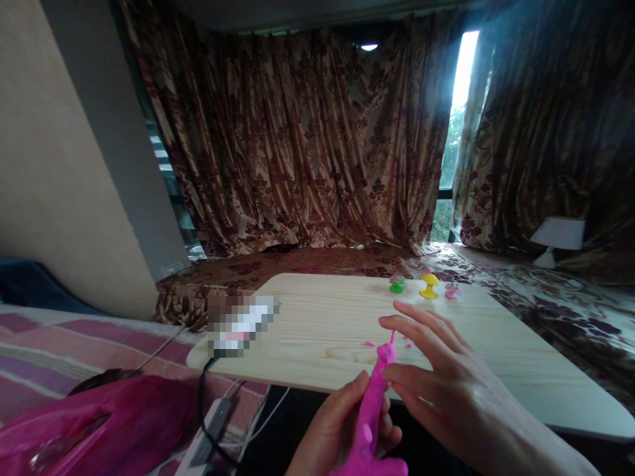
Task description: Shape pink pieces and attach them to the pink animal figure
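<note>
My left hand [342, 430] is wrapped around the lower part of a bright pink toy figure [373, 403] that stands up over the near edge of the pale wooden table [317, 330]. My right hand [446, 377] reaches in from the right with fingers spread, its thumb and fingertips touching the figure's top end. Tiny pink bits [370, 343] lie on the table just beyond. Farther back stand a green and pink toy [397, 283], a yellow mushroom-like toy [429, 285] and a small pink toy [452, 291].
A blurred-out object [241, 325] lies at the table's left end with a black cable [201, 396] running down from it. A pink bag [104, 423] and a power strip [211, 430] sit lower left. Patterned curtains hang behind; a white lamp [558, 236] stands far right.
</note>
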Demonstrator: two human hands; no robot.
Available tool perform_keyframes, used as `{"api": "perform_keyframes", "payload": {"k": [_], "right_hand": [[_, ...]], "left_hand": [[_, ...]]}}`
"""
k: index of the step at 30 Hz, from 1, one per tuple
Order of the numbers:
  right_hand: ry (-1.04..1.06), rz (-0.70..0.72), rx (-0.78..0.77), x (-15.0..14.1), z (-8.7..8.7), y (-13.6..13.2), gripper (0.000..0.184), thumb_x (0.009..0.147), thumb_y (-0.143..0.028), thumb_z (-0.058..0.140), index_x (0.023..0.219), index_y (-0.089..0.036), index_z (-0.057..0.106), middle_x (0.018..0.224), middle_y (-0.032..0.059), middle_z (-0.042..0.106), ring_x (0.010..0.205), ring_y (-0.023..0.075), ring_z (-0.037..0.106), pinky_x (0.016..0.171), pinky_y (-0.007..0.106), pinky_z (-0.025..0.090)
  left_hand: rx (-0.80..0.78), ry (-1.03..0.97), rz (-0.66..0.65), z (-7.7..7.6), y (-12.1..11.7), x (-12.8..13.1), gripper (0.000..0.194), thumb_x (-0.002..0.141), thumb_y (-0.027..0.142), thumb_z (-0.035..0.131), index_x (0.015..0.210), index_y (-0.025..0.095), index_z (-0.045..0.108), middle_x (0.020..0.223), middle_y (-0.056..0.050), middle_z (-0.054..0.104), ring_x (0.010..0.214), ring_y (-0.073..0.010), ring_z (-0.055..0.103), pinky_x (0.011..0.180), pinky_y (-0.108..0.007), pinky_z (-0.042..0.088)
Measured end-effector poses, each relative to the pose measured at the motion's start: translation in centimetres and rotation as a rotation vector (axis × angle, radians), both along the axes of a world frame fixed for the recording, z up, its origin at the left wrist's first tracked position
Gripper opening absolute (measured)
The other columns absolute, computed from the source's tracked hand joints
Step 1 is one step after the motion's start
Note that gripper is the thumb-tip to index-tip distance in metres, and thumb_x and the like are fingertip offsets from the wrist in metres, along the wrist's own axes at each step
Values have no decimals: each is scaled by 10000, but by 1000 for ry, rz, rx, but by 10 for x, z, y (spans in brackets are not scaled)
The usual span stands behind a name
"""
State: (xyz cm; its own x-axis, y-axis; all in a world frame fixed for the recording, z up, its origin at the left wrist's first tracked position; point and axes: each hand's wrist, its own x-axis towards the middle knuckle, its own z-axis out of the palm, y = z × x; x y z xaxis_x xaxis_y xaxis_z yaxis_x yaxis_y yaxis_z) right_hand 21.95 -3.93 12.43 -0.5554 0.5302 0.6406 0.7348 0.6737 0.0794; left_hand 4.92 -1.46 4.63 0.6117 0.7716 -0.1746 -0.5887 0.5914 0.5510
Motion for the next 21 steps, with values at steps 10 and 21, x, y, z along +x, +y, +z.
{"api": "perform_keyframes", "payload": {"k": [10,21], "right_hand": [[-38,11,-42,-3,2,3,120,860,-197,548,835,-252,652,1263,6,521,1317,256,271,1016,452,364],[220,-40,-7,28,-1,16,234,855,-206,538,1066,-280,610,1234,48,516,1238,246,387,1021,473,331]], "left_hand": [[73,165,112,17,-14,2,206,824,285,586,709,141,677,585,5,611,547,-97,570,669,-260,472],[-58,65,264,16,5,-22,104,806,229,618,811,131,654,586,0,659,535,-121,629,700,-328,533]]}}
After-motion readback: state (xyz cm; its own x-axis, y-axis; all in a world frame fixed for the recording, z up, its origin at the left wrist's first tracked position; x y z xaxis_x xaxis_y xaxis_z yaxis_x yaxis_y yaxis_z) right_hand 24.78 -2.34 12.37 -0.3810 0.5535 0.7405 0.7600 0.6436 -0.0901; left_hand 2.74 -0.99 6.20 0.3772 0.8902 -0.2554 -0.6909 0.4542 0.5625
